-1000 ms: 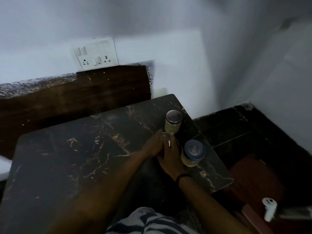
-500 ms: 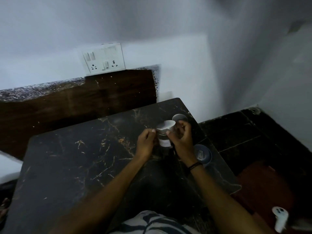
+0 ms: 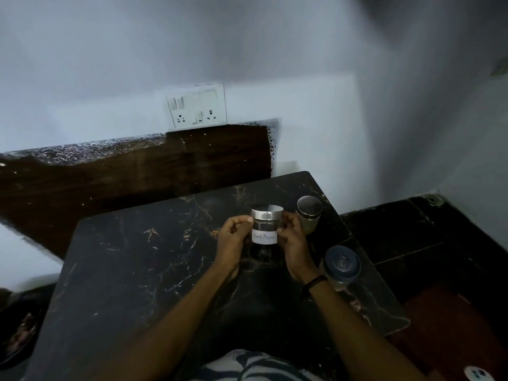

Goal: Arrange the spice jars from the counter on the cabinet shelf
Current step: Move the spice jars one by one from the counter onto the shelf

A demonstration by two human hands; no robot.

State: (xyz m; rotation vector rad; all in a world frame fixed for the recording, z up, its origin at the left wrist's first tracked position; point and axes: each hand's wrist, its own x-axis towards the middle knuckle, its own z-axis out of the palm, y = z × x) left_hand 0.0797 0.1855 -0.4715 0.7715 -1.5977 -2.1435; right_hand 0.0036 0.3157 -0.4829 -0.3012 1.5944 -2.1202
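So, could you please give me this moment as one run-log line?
both hands hold labelled jar above counter | left hand, right hand grip its sides | two jars on counter: steel-lid, blue-lid

home kitchen corner: marble counter [image 3: 137, 270], spice jars [image 3: 309, 213], wall sockets [image 3: 196, 108]

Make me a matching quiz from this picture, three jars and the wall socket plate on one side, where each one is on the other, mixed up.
Things:
1. labelled jar
2. steel-lid jar
3. blue-lid jar
4. socket plate

Places:
A. on the counter, beside the right wrist
B. on the wall above the dark panel
C. held up between the left hand and right hand
D. on the counter's far right corner

Pairs: 1-C, 2-D, 3-A, 4-B
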